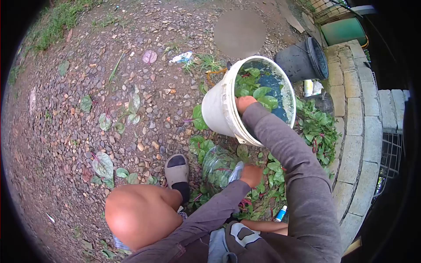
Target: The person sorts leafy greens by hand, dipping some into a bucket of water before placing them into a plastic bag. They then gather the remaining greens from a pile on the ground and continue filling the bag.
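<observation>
My left hand (252, 175) is closed on the gathered mouth of a clear plastic bag (215, 166) with green leaves inside, low over the ground beside my sandalled foot. My right hand (245, 104) reaches over the rim into a tilted white bucket (219, 109). Its fingers are hidden among leafy greens (248, 81) in the bucket, so I cannot see whether they grip any. Bluish water (274, 83) shows beside the leaves, and pale bits cling to the inner wall.
A pile of leafy greens with reddish stems (322, 131) lies right of the bucket, against a block edging (351, 144). A dark bucket (298, 61) and a green container (344, 33) stand behind. A small blue bottle (281, 214) lies near my leg. Loose leaves (103, 165) dot the gravel.
</observation>
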### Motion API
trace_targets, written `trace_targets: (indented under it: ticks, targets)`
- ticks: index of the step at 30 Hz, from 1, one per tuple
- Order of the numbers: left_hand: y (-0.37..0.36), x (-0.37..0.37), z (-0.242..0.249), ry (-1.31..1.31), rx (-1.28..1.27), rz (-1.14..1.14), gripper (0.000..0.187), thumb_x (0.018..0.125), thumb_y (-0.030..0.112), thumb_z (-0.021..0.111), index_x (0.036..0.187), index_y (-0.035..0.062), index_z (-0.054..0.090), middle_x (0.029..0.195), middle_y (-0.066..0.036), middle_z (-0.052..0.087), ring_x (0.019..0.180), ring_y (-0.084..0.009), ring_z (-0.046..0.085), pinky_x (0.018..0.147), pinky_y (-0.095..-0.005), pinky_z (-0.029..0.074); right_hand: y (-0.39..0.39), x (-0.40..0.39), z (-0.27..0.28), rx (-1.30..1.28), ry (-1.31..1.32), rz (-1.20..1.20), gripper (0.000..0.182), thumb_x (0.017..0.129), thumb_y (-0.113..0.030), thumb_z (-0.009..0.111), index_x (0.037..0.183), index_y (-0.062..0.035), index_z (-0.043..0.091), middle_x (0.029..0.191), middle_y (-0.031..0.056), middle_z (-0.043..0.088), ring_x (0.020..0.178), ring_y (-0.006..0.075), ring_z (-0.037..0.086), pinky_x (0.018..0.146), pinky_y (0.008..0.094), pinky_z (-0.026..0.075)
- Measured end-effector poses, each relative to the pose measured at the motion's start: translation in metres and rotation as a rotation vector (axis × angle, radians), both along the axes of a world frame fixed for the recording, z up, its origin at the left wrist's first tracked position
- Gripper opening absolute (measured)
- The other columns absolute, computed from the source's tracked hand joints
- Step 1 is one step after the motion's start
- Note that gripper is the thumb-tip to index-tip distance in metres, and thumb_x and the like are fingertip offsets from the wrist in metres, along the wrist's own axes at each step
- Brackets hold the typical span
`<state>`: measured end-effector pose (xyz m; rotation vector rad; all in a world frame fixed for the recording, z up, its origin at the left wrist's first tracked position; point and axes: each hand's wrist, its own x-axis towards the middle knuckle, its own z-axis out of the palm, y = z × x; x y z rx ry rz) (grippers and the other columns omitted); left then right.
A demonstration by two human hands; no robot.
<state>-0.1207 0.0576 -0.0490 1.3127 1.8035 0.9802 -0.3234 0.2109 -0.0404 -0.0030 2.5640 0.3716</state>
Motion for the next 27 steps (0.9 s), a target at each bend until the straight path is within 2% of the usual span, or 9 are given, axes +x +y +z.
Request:
trace_targets:
  ticks: [2,5,6,8,12,13,18,23,27]
  targets:
    - [-0.001,-0.002,-0.007,0.025,-0.047,-0.030,0.025,0.073,0.015,0.049,0.094,0.0069,0.062,0.087,-0.014,0.064,0.083,-0.0310,0.062,0.079,-0.0467,0.043,0.002,-0.010,-0.010,-0.125,-0.083,-0.122,0.027,0.080,-0.010,0.050,0.106,-0.0047,0.053,0.089,0.0185,0.064,0.087,0.0316,0.063,0.075,0.0390,0.050]
    - [0.000,-0.011,-0.015,-0.010,-0.075,-0.059,0.029,0.073,0.016,0.050,0.098,0.0071,0.060,0.094,-0.014,0.063,0.090,-0.0303,0.060,0.084,-0.0461,0.040,0.070,0.008,-0.124,-0.189,-0.128,-0.127,0.037,0.076,-0.012,0.055,0.112,-0.0047,0.056,0.097,0.0194,0.063,0.092,0.0331,0.061,0.082,0.0385,0.048]
    - [0.001,-0.014,-0.018,-0.020,-0.095,-0.081,0.030,0.073,0.016,0.050,0.099,0.0071,0.060,0.096,-0.013,0.063,0.092,-0.0300,0.060,0.085,-0.0456,0.039,0.068,0.009,-0.120,-0.170,-0.090,-0.232,0.038,0.076,-0.016,0.054,0.113,-0.0051,0.056,0.099,0.0201,0.062,0.094,0.0336,0.060,0.084,0.0390,0.047]
    - [0.005,-0.014,-0.018,-0.053,-0.135,-0.113,0.030,0.072,0.016,0.051,0.100,0.0072,0.060,0.098,-0.013,0.062,0.093,-0.0299,0.059,0.087,-0.0463,0.037,0.051,0.019,-0.096,-0.130,-0.017,-0.446,0.041,0.077,-0.024,0.053,0.113,-0.0059,0.057,0.102,0.0215,0.061,0.098,0.0345,0.058,0.089,0.0402,0.043]
    - [0.015,-0.024,-0.003,-0.057,-0.155,-0.134,0.030,0.073,0.016,0.052,0.101,0.0079,0.060,0.100,-0.012,0.062,0.094,-0.0304,0.058,0.089,-0.0521,0.034,0.047,0.008,-0.018,-0.413,-0.043,-0.359,0.043,0.062,-0.010,0.063,0.103,-0.0028,0.056,0.089,0.0237,0.062,0.089,0.0389,0.059,0.078,0.0416,0.048]
    - [0.016,-0.027,0.003,-0.035,-0.146,-0.141,0.031,0.073,0.016,0.052,0.102,0.0081,0.060,0.100,-0.012,0.062,0.095,-0.0303,0.058,0.089,-0.0539,0.033,0.033,-0.002,0.025,-0.285,-0.128,-0.343,0.056,0.063,-0.004,0.060,0.117,-0.0077,0.049,0.091,0.0241,0.062,0.088,0.0380,0.061,0.076,0.0418,0.050]
    - [0.009,-0.027,0.026,0.193,-0.141,-0.140,0.033,0.076,0.013,0.052,0.108,0.0092,0.060,0.105,-0.012,0.060,0.106,-0.0315,0.051,0.094,-0.0588,0.027,0.026,-0.003,0.169,-0.052,-0.019,-0.213,0.048,0.064,-0.005,0.059,0.111,-0.0036,0.049,0.090,0.0217,0.062,0.089,0.0367,0.060,0.075,0.0423,0.049]
    - [-0.015,-0.020,0.043,0.379,-0.201,-0.096,0.039,0.077,0.015,0.053,0.115,0.0105,0.056,0.118,-0.013,0.053,0.116,-0.0338,0.043,0.098,-0.0584,0.024,0.037,0.016,0.259,0.006,0.120,-0.258,0.046,0.061,-0.006,0.064,0.106,-0.0051,0.051,0.090,0.0211,0.062,0.091,0.0369,0.059,0.074,0.0427,0.048]
    - [-0.035,-0.013,0.027,0.501,-0.183,0.154,0.054,0.075,0.015,0.057,0.128,0.0104,0.043,0.125,-0.012,0.045,0.120,-0.0329,0.038,0.097,-0.0512,0.031,0.043,0.046,0.300,0.005,0.293,-0.305,0.042,0.062,-0.006,0.066,0.102,-0.0046,0.051,0.091,0.0205,0.063,0.092,0.0367,0.059,0.076,0.0421,0.048]
